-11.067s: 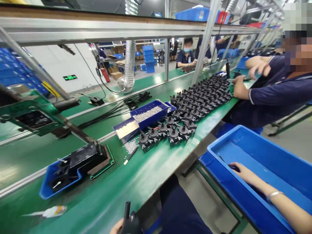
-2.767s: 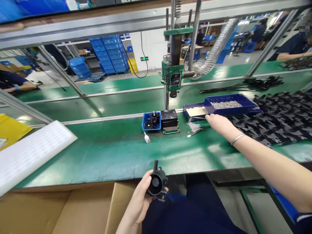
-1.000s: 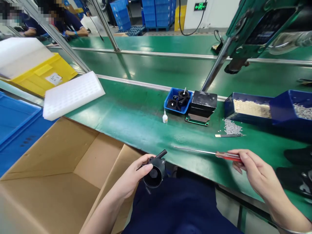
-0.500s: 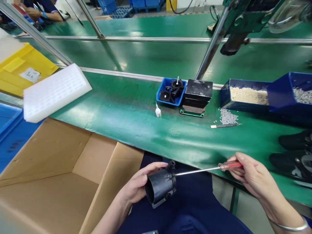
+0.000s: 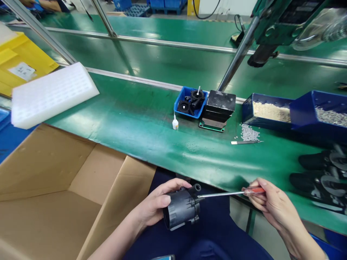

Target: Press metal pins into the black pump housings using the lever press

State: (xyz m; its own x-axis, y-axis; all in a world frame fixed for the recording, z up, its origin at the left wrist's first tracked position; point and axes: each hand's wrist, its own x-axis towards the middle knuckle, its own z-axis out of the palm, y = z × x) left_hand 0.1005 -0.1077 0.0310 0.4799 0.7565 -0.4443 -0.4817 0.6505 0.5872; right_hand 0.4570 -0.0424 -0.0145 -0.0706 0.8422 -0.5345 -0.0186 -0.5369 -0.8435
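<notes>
My left hand [image 5: 159,200] is wrapped round a black plastic cylindrical housing [image 5: 181,208] held above my lap, its open end toward the left. A short round spout [image 5: 197,187] sticks up from the housing's far right side. In my right hand [image 5: 271,200] is a screwdriver [image 5: 253,190] with a clear and red handle, gripped by the fingers. Its long metal shaft runs left, and the tip meets the right end of the housing near the spout. Whether a screw sits under the tip is too small to tell.
A cardboard box [image 5: 119,195] stands open at my left. On the green bench [image 5: 130,119] are a white foam tray [image 5: 54,95], a blue bin [image 5: 181,112] of black parts, a small white bottle [image 5: 175,124], tweezers [image 5: 245,142], small rings [image 5: 249,133] and black assemblies [image 5: 314,180].
The housing has turned a little, so its spout end shows more. The screwdriver tip remains at its right end. The whole view has shifted slightly.
</notes>
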